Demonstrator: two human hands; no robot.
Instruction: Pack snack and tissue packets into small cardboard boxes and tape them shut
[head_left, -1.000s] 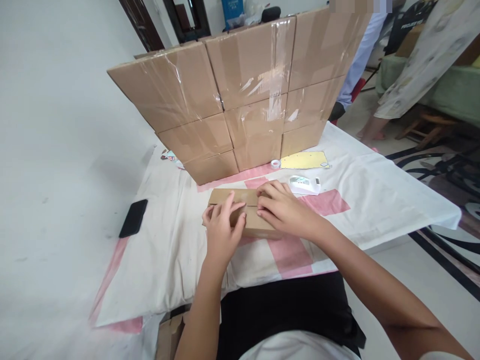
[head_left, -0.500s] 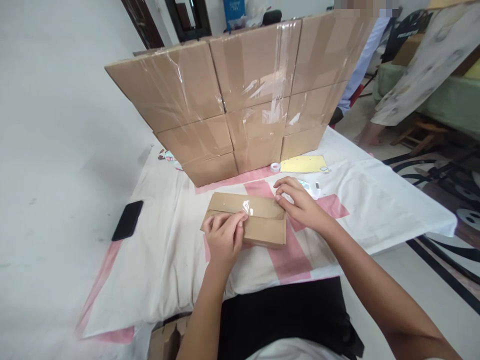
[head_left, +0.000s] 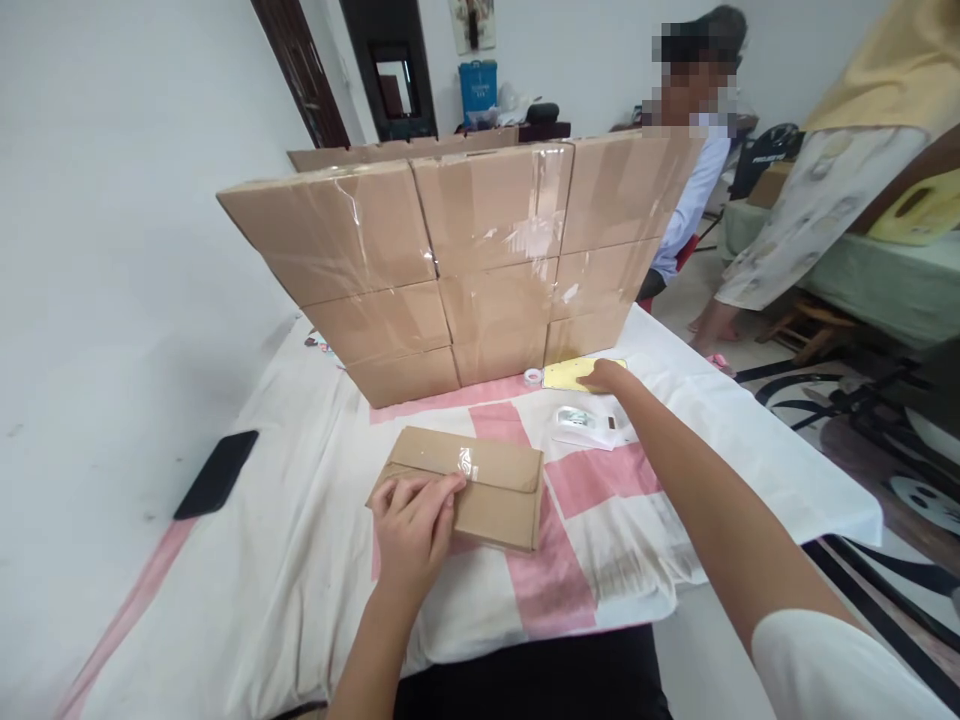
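Note:
A small flat cardboard box (head_left: pixel 480 485) with a strip of clear tape on top lies on the white and pink cloth. My left hand (head_left: pixel 411 522) rests flat on its near left corner, fingers together and stretched out. My right hand (head_left: pixel 604 376) reaches far forward and lies on a yellow sheet (head_left: pixel 568 374) at the foot of the stacked boxes; its fingers are mostly hidden behind the hand. A white tape dispenser (head_left: pixel 585 427) lies just below my right forearm. A small roll of clear tape (head_left: pixel 532 376) sits left of the yellow sheet.
A wall of taped cardboard boxes (head_left: pixel 465 260) stands across the back of the table (head_left: pixel 750 470). A black phone (head_left: pixel 216 474) lies at the left edge. A seated person (head_left: pixel 694 190) is behind the boxes, another person's patterned garment (head_left: pixel 795 210) at right.
My right hand left the small box and reached forward past the tape dispenser to the yellow sheet. My left hand stayed on the box. The camera tilted up.

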